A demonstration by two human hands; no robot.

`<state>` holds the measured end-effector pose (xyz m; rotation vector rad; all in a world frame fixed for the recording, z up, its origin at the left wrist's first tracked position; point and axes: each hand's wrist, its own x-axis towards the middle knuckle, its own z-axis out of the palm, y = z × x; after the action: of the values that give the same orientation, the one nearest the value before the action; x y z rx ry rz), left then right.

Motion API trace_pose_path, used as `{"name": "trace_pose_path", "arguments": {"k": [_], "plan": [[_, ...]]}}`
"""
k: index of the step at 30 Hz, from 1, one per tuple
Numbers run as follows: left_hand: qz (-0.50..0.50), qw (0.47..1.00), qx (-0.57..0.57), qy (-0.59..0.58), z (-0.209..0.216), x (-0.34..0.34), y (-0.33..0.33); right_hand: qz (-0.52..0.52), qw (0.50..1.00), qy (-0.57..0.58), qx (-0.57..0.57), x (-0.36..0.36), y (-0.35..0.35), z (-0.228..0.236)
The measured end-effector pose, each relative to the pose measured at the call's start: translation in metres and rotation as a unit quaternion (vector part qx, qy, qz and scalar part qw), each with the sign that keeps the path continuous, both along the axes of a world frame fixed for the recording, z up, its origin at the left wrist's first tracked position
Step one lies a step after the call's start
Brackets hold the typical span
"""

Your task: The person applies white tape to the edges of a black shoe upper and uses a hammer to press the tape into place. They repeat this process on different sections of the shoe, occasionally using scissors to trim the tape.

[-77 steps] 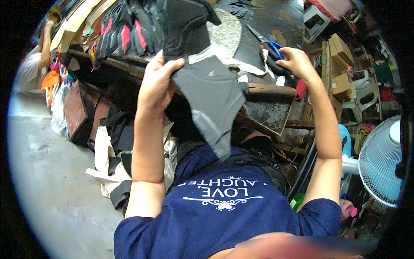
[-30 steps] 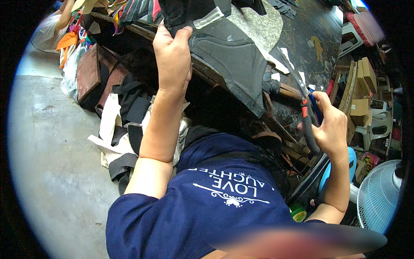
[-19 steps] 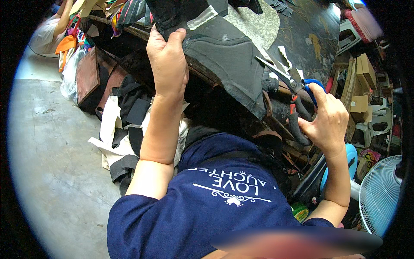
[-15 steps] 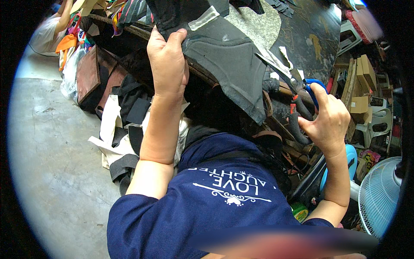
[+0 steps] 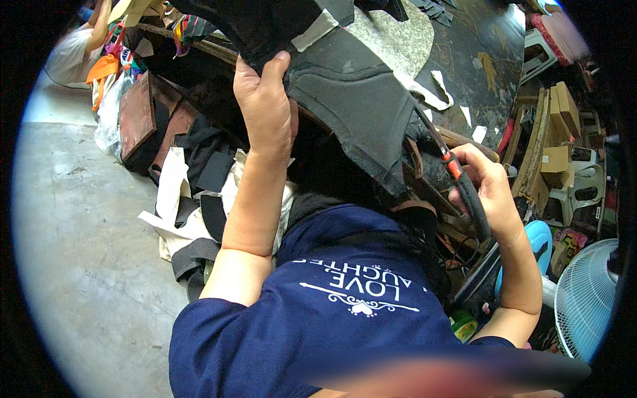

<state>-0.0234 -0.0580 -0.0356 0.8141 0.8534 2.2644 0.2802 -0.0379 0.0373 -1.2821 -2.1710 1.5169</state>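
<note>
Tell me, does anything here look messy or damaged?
Yes. The dark padded piece held up by the left hand has a ragged, frayed lower edge near the scissors in the right hand. Dark and white fabric scraps lie heaped on the concrete floor.

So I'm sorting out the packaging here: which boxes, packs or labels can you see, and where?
Cardboard boxes: stacked at the far right, rectangular, plain tan.
Another box: just below them, tan, blocky.
Small pack: low by the right elbow, green and yellow, partly hidden.
Shirt print: white decorative print on the navy shirt.
No screens or signs show.
</note>
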Motion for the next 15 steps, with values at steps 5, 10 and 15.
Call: {"name": "trace_pose_path", "arguments": {"k": [5,10,15], "plan": [[0.026,0.999,-0.022,-0.002,0.000,-0.001,-0.005,0.030,0.951,-0.159,0.263,-0.004,-0.004,0.005],[0.050,0.998,-0.004,0.034,0.004,-0.012,-0.008,0.059,0.991,0.021,-0.115,0.005,0.004,0.009],[0.015,1.000,-0.005,0.015,0.005,-0.009,-0.010,0.111,0.948,0.138,-0.265,0.012,-0.001,0.004]]}}
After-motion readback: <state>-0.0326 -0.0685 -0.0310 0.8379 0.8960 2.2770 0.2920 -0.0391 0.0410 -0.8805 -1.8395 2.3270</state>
